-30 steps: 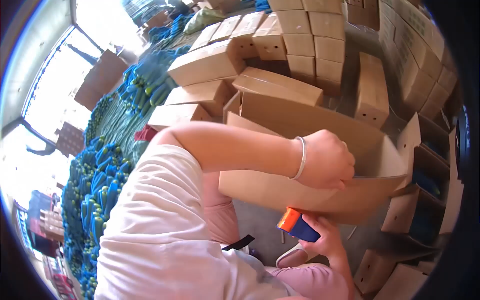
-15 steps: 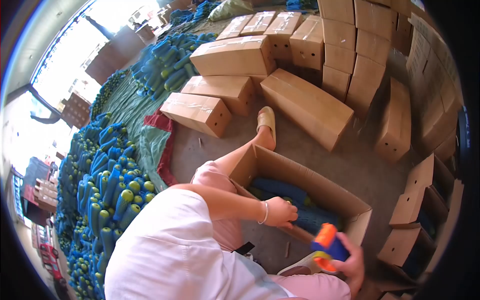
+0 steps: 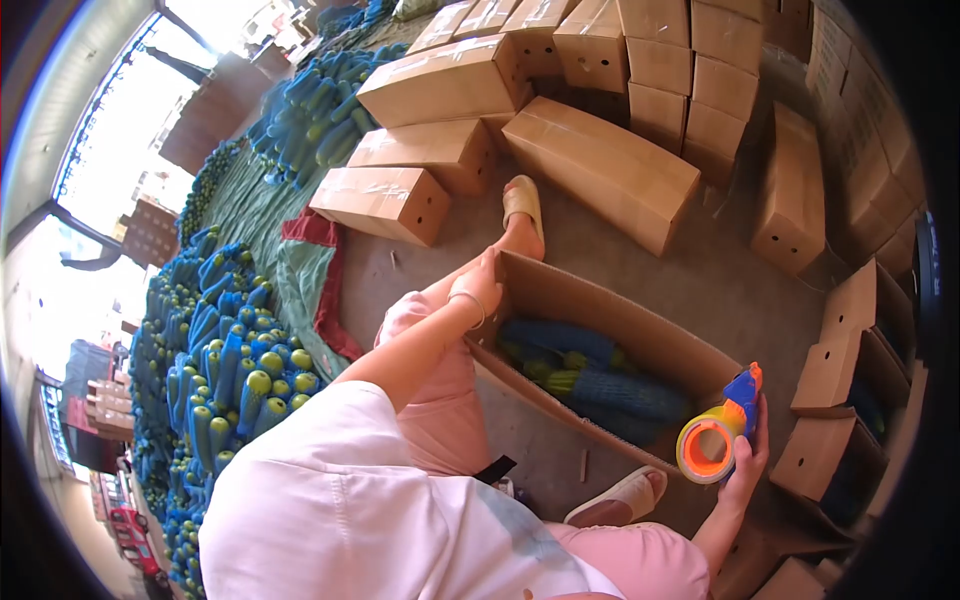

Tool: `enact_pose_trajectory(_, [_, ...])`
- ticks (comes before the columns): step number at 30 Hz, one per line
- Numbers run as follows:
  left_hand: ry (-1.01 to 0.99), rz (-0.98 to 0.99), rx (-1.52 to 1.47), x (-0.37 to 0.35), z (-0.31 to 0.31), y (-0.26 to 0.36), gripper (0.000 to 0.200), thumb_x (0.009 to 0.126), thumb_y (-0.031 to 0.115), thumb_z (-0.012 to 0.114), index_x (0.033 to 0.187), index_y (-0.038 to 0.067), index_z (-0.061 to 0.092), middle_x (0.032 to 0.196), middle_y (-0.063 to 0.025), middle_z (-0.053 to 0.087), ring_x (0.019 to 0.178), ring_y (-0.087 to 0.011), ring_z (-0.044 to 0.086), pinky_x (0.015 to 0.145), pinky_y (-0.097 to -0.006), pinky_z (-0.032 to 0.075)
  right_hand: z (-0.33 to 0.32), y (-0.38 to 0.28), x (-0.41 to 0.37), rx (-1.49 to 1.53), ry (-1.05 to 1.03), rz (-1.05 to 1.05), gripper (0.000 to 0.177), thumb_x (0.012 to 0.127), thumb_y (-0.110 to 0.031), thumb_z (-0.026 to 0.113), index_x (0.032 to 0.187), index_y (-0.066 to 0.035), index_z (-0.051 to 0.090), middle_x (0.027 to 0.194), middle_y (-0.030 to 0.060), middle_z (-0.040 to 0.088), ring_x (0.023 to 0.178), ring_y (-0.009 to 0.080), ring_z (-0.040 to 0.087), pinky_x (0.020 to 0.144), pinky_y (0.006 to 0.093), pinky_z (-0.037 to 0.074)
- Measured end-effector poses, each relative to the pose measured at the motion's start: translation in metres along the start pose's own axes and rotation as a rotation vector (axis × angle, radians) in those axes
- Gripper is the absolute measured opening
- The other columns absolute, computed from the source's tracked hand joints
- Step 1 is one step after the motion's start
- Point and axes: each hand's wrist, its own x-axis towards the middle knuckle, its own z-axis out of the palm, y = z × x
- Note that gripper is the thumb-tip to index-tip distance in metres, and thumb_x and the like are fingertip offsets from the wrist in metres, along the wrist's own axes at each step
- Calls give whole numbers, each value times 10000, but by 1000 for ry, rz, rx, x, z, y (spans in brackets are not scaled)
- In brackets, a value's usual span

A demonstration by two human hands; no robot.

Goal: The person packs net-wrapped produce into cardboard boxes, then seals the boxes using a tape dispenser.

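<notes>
An uncapped cardboard box (image 3: 640, 335) stands open-topped in front of me, between my legs. Long green vegetables in blue netting (image 3: 615, 392), like zucchini, lie inside it. At the box's far left corner, my left hand (image 3: 478, 283) grips the top edge, its fingertips partly hidden. My right hand (image 3: 745, 462) is closed around a tape dispenser (image 3: 738, 405), blue and orange with a roll of yellow tape. The dispenser is held upright beside the box's near right end.
Closed cardboard boxes (image 3: 600, 175) stand ahead, with taller stacks behind. Open boxes (image 3: 830, 375) line the right. A large pile of blue-netted vegetables (image 3: 235, 375) lies left, beside a green sheet (image 3: 300, 265) with a red edge. My sandalled feet flank the box.
My left hand has gone from above the box's near side to its far left corner. My right hand has lifted the tape dispenser and turned it upright. The view has shifted slightly.
</notes>
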Motion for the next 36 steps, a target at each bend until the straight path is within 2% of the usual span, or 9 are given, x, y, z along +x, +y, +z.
enact_pose_trajectory(4, [-74,187,22,6,-2,24,453,890,118,492,1342,99,484,1067,-178,670,1005,-358,636,841,-432,493,9,-4,-2,-25,64,29,708,777,-212,547,1422,24,374,1277,142,524,1108,221,562,980,344,439])
enact_pose_trajectory(13, [59,277,-72,37,20,115,422,880,157,526,1299,205,529,843,-172,687,770,-349,666,695,-463,524,-24,8,-1,-70,282,-96,641,849,-179,491,1435,34,343,1397,151,441,1235,246,483,1051,359,369])
enact_pose_trajectory(19, [-309,507,158,24,38,121,293,873,293,608,1133,158,614,1073,-141,617,1036,-339,595,898,-441,479,-67,7,6,-182,187,-161,601,915,-265,477,1439,5,359,1418,137,426,1291,233,426,1089,349,292])
enact_pose_trajectory(21, [-375,490,154,21,33,115,398,827,357,669,1150,138,589,1166,-154,546,1122,-358,540,964,-432,443,-148,28,-10,-149,161,-77,624,902,-269,489,1440,15,352,1413,144,425,1292,238,424,1083,363,309])
enact_pose_trajectory(25, [-462,500,74,40,48,87,539,773,490,687,1112,76,625,1167,-188,543,1145,-381,530,966,-435,447,-161,-32,-21,-338,281,-300,679,866,-211,493,1472,16,286,1467,165,371,1321,265,407,1095,377,323])
enact_pose_trajectory(27, [-613,598,282,46,51,88,665,770,631,613,1144,82,636,1193,-194,545,1175,-383,508,999,-446,415,-194,-21,-18,-521,201,-238,721,805,-166,516,1466,23,299,1473,160,374,1328,264,402,1097,377,321])
enact_pose_trajectory(31, [-894,736,357,28,22,98,817,735,747,575,1200,76,625,1258,-199,531,1237,-390,453,1043,-454,365,-93,-5,21,-813,-125,-235,721,704,-88,644,1395,-25,446,1323,180,522,1193,298,532,992,370,423])
enact_pose_trajectory(33, [-930,829,314,20,12,85,708,773,667,604,1167,79,629,1202,-185,555,1178,-365,478,999,-442,380,-24,-7,39,-1060,-263,-169,669,669,-102,711,1318,-123,550,1079,161,605,993,325,619,860,385,489])
enact_pose_trajectory(36, [-892,723,263,22,-10,82,479,864,548,583,1068,126,677,1014,-116,659,976,-299,610,840,-402,470,-9,22,56,-1324,-423,-119,736,671,-231,757,1364,-255,511,873,158,561,827,364,597,714,438,498])
